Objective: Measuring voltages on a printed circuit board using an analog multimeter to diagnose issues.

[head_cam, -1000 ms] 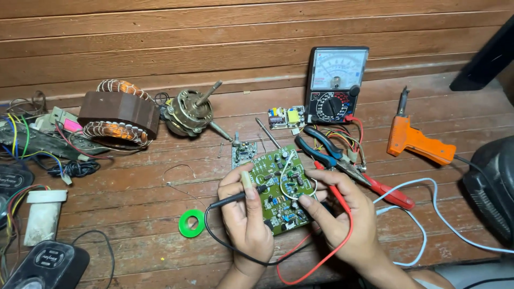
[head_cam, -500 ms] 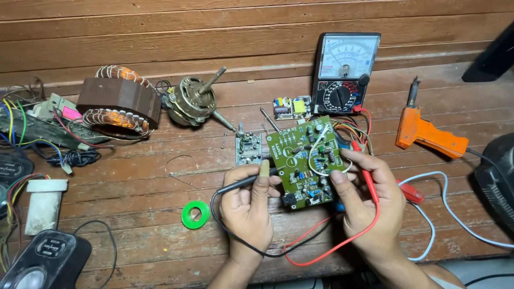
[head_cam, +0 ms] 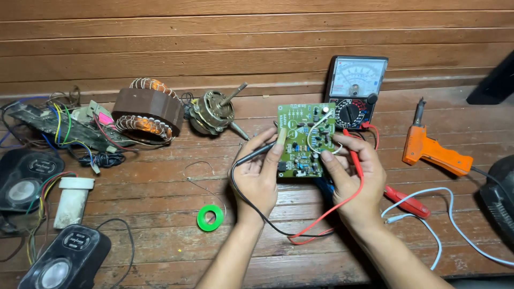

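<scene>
You hold a green circuit board (head_cam: 306,140) up between both hands, over the wooden counter (head_cam: 160,176) and just in front of the meter (head_cam: 355,91), component side facing you. Your left hand (head_cam: 259,174) steadies the board's left edge with the thumb laid along it, and its grip is also closed on a black probe (head_cam: 256,152) that lies across the fingers, tip pointing toward the board. Your right hand (head_cam: 353,171) presses a fingertip on the board's right side, and its grip is closed round a red probe (head_cam: 354,155), with the red lead (head_cam: 326,214) looping down under your wrist beside the black lead (head_cam: 251,203).

On the counter to the left sit a wound copper coil (head_cam: 145,109) and a small motor with a shaft (head_cam: 214,111), close together. Farther left lies a tangle of coloured wires (head_cam: 64,128). A green roll of tape (head_cam: 210,218) rests near your left wrist. To the right an orange soldering gun (head_cam: 432,150) lies well apart from the board, and red-handled pliers (head_cam: 406,200) lie just beside your right forearm. Two black speakers (head_cam: 64,257) sit at the lower left.
</scene>
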